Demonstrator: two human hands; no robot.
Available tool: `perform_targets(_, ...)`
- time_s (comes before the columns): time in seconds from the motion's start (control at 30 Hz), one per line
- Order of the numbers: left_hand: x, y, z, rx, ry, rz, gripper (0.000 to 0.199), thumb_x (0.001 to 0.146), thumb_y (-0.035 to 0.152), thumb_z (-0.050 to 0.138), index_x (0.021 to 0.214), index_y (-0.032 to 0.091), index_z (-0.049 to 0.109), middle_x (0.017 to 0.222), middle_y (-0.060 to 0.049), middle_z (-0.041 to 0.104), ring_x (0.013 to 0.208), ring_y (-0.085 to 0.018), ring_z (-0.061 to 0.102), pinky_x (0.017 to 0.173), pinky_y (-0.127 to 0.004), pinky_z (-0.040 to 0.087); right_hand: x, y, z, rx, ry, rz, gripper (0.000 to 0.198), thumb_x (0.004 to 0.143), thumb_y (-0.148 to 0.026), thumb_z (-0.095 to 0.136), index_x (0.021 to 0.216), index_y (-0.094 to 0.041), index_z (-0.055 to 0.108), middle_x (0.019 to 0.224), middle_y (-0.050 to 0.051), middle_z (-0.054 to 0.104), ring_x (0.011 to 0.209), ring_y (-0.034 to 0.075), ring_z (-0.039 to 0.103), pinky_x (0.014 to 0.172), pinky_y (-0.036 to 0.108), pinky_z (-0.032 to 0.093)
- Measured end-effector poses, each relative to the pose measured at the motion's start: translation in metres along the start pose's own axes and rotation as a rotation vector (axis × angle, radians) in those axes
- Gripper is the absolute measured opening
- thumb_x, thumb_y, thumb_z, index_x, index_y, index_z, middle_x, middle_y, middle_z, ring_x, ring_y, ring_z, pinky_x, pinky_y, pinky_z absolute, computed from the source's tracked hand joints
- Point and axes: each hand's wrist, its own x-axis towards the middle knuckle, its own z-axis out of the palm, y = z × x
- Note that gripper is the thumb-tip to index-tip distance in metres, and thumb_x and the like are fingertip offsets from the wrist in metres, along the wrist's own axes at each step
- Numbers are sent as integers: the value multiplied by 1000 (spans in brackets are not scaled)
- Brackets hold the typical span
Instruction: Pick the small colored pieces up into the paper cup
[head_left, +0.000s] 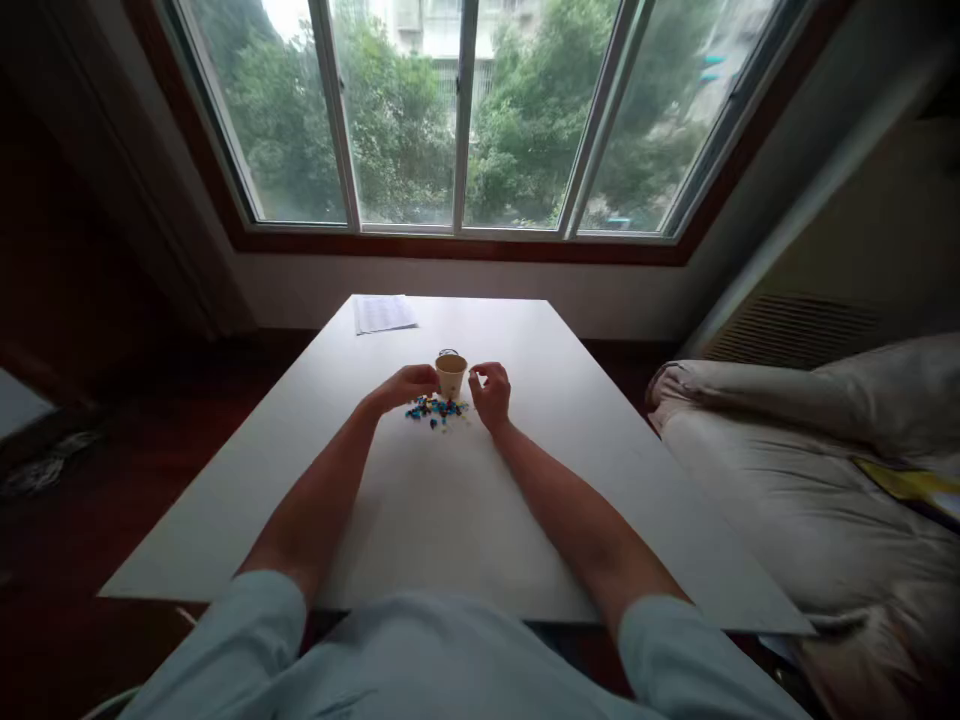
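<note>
A tan paper cup [451, 380] stands upright on the white table, between my two hands. My left hand [411, 384] is closed against the cup's left side, its fingertips partly hidden there. Just right of the rim, my right hand [491, 395] has thumb and forefinger pinched together; anything between them is too small to name. In front of the cup lies a loose pile of small coloured pieces [435, 408], blue, yellow, red and dark. Behind the cup a thin dark loop [448, 352] shows in part.
Printed paper sheets [384, 313] lie at the far left corner of the white table [480, 540]. A wide window [457, 130] is beyond the table. To the right stands a covered sofa [750, 470] with a yellow item [911, 485] on it.
</note>
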Motion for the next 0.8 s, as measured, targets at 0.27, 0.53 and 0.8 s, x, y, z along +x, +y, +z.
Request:
perform_targets(0.27, 14, -19, -2, -121, 252, 68, 24, 76, 33, 75, 91, 16, 65, 71, -1, 64, 58, -8, 48, 56, -24, 36, 0, -4, -1, 11, -29, 21, 13, 89, -22, 53, 90, -20, 66, 91, 6, 63, 88, 21, 56, 76, 34, 48)
perform_targets(0.53, 20, -20, 6, -218, 477, -12, 32, 73, 33, 78, 98, 15, 71, 85, -6, 72, 68, -11, 58, 71, -29, 47, -1, -8, -2, 9, -59, 22, 14, 89, -22, 54, 91, -20, 68, 93, 7, 63, 89, 22, 55, 76, 35, 48)
perform_targets(0.8, 18, -5, 9, -278, 401, -27, 50, 77, 41, 76, 122, 17, 69, 113, -11, 74, 76, -12, 65, 82, -32, 52, -1, -8, -3, 9, -70, 28, 15, 90, -24, 54, 91, -20, 68, 93, 7, 63, 90, 22, 55, 77, 36, 48)
